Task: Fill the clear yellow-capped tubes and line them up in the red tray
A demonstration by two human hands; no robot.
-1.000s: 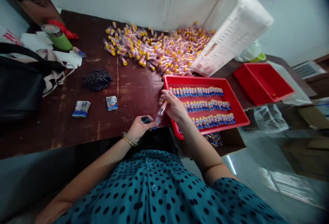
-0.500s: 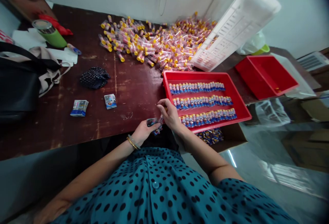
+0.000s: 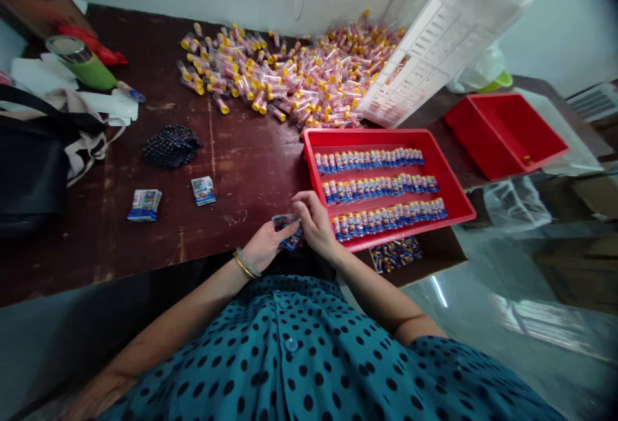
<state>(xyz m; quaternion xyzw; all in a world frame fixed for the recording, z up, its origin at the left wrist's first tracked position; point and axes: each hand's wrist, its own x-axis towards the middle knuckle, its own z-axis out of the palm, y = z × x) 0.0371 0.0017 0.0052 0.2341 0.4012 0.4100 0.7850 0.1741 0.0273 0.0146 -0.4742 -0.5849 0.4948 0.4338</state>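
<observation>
My left hand is closed on a small stack of printed blue labels, held just off the table's front edge. Beside it, my right hand has its fingers curled together against the labels' right side; whatever is in those fingers is hidden. To the right, a red tray holds three rows of small capped tubes with blue lower parts. Two more label stacks lie on the table to the left.
A heap of clear tubes with yellow caps spreads along the wall. A white basket leans behind the tray. A red bin stands right, a green flask and black bag left. A cardboard box sits below the tray.
The right hand's fingers have come down closer to the labels, and the yellow bit seen by them earlier is now hidden. The view has shifted slightly.
</observation>
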